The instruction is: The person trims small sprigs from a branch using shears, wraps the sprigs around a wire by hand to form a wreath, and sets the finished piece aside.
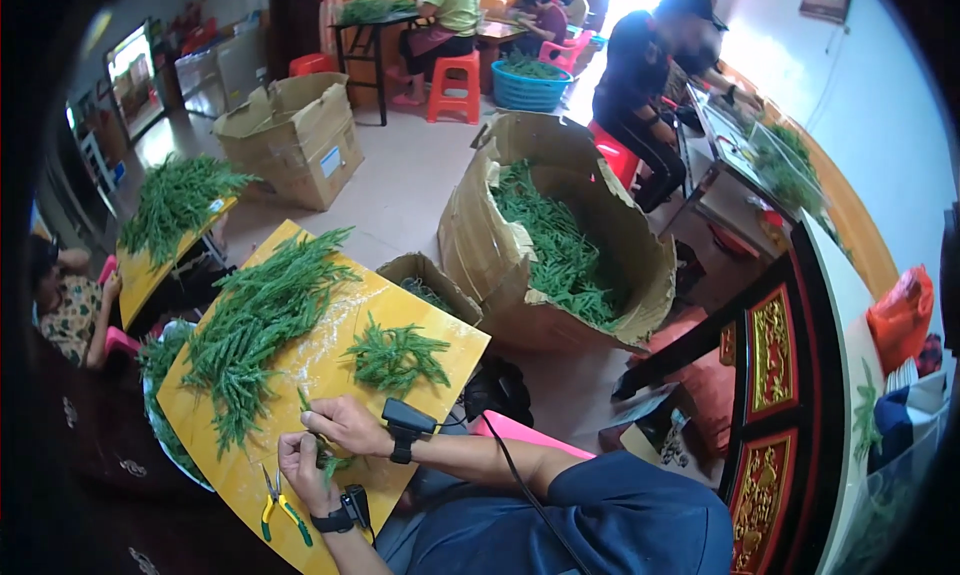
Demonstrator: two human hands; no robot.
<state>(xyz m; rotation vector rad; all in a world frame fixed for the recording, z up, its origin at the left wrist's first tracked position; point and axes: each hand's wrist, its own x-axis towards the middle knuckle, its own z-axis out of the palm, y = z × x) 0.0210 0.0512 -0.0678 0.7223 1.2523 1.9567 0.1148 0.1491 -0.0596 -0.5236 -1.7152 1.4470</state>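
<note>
My left hand (pixel 305 470) and my right hand (pixel 345 423) are close together over the near part of a yellow wooden table (pixel 335 350). Both are closed in a pinch on one thin green artificial sprig (pixel 330 465), whose ends show past my fingers. Fingers hide its middle. Next to my left hand lie pliers (pixel 283 515) with yellow-and-green handles, their jaws apart. Beyond my hands spreads a large pile of green artificial foliage (pixel 265 320). A smaller bunch of sprigs (pixel 398 357) rests to its right.
A tall torn cardboard box (pixel 480 210) holding more foliage stands past the table, beside a small box (pixel 430 275). Another carton (pixel 295 145) is farther back. A tub of foliage (pixel 165 445) adjoins the table's left edge. Black carved furniture (pixel 765 415) stands right. Other people work around the room.
</note>
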